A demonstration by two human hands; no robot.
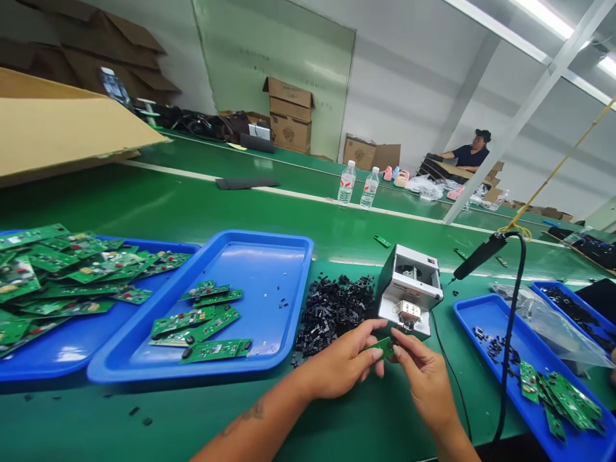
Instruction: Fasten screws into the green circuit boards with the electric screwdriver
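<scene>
Between thumb and fingers, my left hand (339, 360) grips a small green circuit board (385, 347). My right hand (423, 372) pinches at the board's right end; whether a small part sits between those fingertips is too small to tell. Just beyond both hands stands a white and black machine (410, 289) with a pale block at its front. A heap of small black parts (334, 311) lies to the left of the machine. Further left, a blue tray (260, 256) holds several green boards (212, 324) and a few tiny loose pieces.
Another blue tray (144, 346) at far left is piled with boards. A black electric screwdriver (481, 256) hangs at right above a blue tray (462, 308) with boards and black parts. Two bottles (346, 183) stand behind. A person (471, 156) sits far back.
</scene>
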